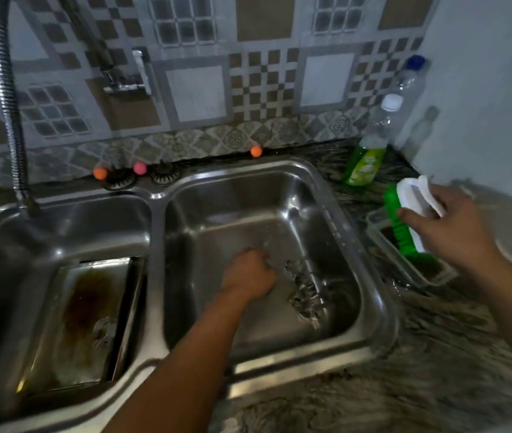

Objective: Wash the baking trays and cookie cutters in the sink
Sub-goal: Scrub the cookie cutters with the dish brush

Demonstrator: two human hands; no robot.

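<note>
My left hand (pixel 248 273) reaches into the right steel sink basin (pixel 336 220), fingers curled beside the metal cookie cutters (pixel 304 295); whether they grasp anything, I cannot tell. My right hand (pixel 445 226) grips a green-and-white scrubbing brush (pixel 404 214). The stained baking tray (pixel 83 320) lies in the left basin.

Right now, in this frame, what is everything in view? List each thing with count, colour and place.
stainless steel double sink: one, silver, set in the countertop.
stained metal baking tray: one, grey with brown stains, left basin.
metal cookie cutters: several, silver, right basin floor.
green and white scrubbing brush: one, held over a clear plastic container on the counter, right of the sink.
green dish soap bottle: one, behind the sink's right corner.
clear plastic bottle with blue cap: one, by the wall.
flexible metal tap: one, silver, far left.
left hand: fingers curled, in the right basin beside the cutters.
right hand: grip on the brush.
</note>
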